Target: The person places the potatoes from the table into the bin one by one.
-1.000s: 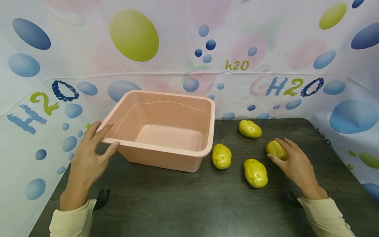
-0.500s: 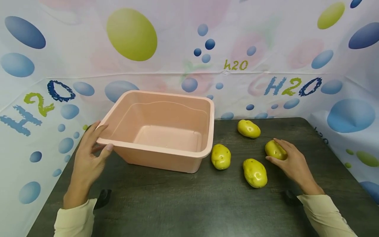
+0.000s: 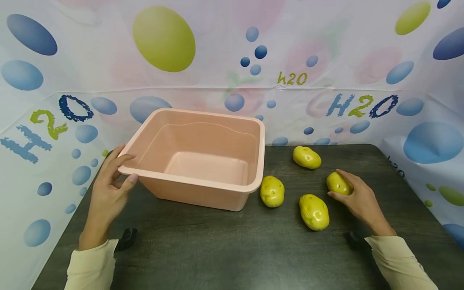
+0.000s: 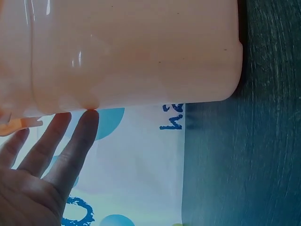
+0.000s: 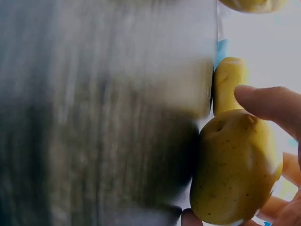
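Note:
A pale pink plastic basin [image 3: 214,167] stands on the dark table in the head view. At its front left corner my left hand [image 3: 106,197] holds the rim, thumb at the front and fingers at the side. The left wrist view shows fingertips [image 4: 89,117] against the basin's wall [image 4: 141,61]. On the right, my right hand [image 3: 362,201] holds a yellow potato [image 3: 337,183] between thumb and fingers. This potato [image 5: 235,169] appears large in the right wrist view, down at table level. Its palm side is hidden by the hand.
Three more potatoes lie between the basin and my right hand: one beside the basin [image 3: 272,192], one nearer me [image 3: 313,212], one farther back [image 3: 306,157]. A patterned sheet [image 3: 217,48] hangs behind the dark tabletop [image 3: 224,245].
My left thumb and fingers have shifted slightly left along the basin's corner. My right hand has come in a little closer around the potato. The basin and other potatoes stay put.

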Tool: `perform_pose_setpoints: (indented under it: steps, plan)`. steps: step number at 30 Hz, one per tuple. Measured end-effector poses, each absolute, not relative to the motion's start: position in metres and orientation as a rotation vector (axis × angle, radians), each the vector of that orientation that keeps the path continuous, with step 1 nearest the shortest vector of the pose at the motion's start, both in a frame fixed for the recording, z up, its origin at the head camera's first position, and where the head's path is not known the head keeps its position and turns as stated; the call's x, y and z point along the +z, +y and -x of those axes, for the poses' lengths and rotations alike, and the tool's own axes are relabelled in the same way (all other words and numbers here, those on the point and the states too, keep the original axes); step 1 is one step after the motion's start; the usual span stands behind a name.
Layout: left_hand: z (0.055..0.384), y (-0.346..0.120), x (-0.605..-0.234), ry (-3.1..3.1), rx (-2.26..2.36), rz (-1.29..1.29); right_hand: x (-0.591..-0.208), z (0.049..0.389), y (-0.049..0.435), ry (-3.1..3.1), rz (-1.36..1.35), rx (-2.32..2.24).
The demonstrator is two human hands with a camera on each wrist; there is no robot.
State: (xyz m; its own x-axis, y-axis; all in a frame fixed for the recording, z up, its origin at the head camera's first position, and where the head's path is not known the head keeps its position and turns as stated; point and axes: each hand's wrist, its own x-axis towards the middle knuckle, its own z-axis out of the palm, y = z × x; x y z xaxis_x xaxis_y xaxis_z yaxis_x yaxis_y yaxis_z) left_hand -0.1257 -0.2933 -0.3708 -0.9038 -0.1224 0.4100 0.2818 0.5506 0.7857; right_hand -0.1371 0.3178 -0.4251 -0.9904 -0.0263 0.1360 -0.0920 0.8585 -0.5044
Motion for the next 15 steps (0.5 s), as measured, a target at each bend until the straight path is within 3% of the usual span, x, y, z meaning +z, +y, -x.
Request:
perform_pose_setpoints:
  steps: [15]
  plan:
    - [0.1249,-0.2970,-0.3684,-2.379,-1.315,0.142,-0.4272,0.1384,0.3207,-2.956,-0.026,0.862]
